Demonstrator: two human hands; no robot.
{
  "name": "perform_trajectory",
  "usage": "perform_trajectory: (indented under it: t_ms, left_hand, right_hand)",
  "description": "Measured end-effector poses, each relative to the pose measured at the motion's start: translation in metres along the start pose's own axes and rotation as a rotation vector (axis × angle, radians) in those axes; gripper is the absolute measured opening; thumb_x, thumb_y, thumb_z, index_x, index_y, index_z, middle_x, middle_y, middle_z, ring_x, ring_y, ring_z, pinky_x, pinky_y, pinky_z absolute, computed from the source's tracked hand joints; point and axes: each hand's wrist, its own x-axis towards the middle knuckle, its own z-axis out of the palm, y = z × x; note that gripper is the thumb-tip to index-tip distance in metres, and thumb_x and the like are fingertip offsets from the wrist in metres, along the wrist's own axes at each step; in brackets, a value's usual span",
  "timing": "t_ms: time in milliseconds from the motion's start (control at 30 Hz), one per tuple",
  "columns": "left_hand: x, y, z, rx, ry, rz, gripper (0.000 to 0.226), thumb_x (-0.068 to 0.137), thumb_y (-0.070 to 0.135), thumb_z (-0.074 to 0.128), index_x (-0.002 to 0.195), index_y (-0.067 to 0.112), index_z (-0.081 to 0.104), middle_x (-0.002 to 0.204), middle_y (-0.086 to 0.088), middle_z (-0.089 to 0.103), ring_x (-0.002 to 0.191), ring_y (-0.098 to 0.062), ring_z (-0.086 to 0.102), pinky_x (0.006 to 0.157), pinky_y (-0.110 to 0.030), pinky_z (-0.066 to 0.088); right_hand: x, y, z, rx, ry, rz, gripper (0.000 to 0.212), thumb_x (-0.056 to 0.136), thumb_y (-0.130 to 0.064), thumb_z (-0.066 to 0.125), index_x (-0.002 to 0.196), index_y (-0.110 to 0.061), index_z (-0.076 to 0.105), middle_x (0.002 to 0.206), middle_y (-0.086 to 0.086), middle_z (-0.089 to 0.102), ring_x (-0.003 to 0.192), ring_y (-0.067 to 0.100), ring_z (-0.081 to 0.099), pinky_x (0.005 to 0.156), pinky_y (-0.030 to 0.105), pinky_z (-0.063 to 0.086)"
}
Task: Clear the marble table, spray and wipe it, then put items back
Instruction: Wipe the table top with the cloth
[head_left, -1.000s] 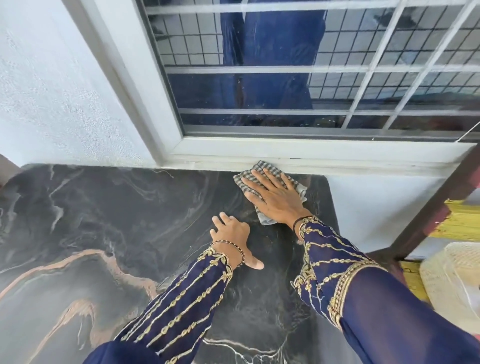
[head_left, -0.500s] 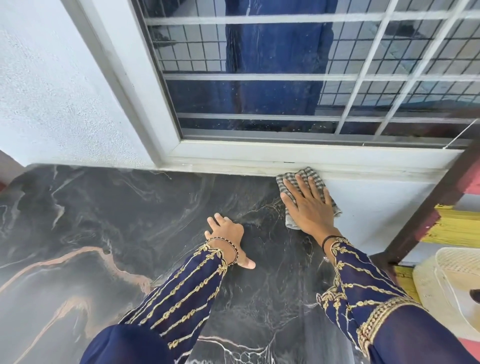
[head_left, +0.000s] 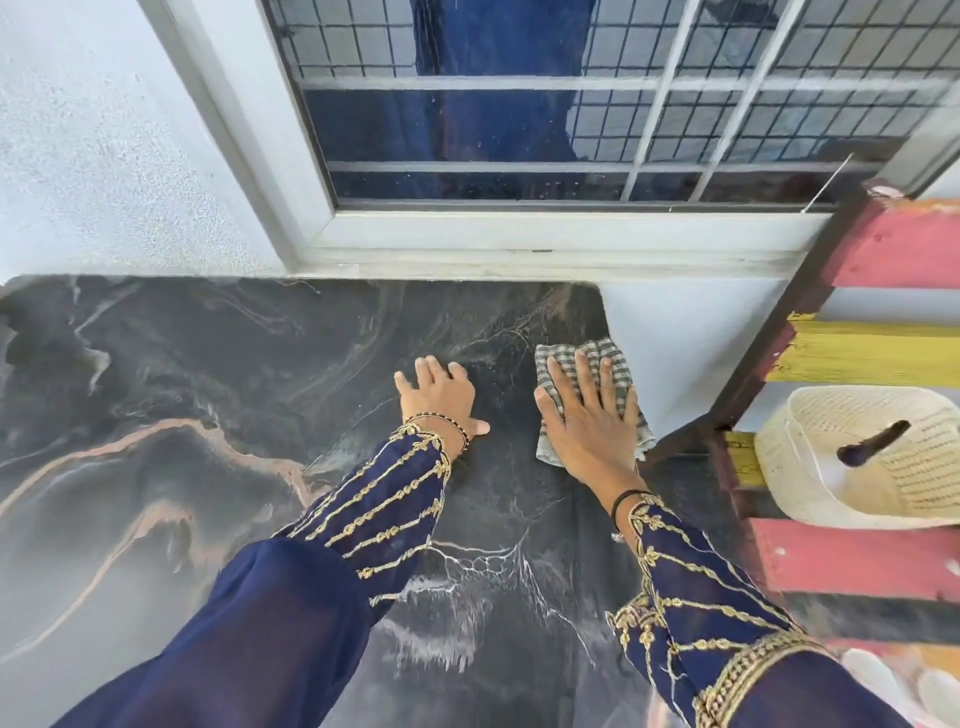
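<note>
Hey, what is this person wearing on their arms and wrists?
The left sleeve and right sleeve are sheer navy with gold leafy embroidery in lines toward the cuffs. A thin dark-and-gold beaded bracelet circles the left wrist. A thin black band circles the right. No gloves.

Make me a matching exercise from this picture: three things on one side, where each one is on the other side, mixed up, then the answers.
Things:
1. grey checked cloth
2. person's left hand
3. cream woven basket

Places:
A. flat on the bare black marble table
B. on the red and yellow painted wooden slats
C. under the right hand, at the table's right edge

Pairs: 1-C, 2-A, 3-B.
</note>
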Motion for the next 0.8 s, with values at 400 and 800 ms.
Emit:
perform_trajectory:
  t_ms: [400, 800]
  left_hand:
    - [-0.184, 0.009, 0.092, -0.214, 0.12, 0.408, 0.048, 0.102, 0.028, 0.034, 0.146, 0.01, 0.03, 0.161, -0.008, 0.016, 0.15, -0.021, 0.012, 0.122, -0.041, 0.014]
    - [-0.286, -0.058, 0.124, -0.281, 0.101, 0.438, 0.046, 0.101, 0.026, 0.036, 0.144, 0.013, 0.035, 0.16, -0.004, 0.022, 0.149, -0.019, 0.015, 0.12, -0.039, 0.015]
  right_hand:
    - [-0.215, -0.002, 0.023, -0.038, 0.007, 0.108, 0.062, 0.094, -0.066, -0.005, 0.152, -0.048, -0.016, 0.17, -0.009, -0.009, 0.156, 0.02, -0.016, 0.124, 0.056, -0.009]
    - [-0.357, -0.006, 0.033, 0.009, -0.045, 0.174, 0.054, 0.108, -0.047, 0.016, 0.156, -0.041, -0.008, 0.169, -0.009, -0.009, 0.156, 0.018, -0.014, 0.126, 0.048, -0.01]
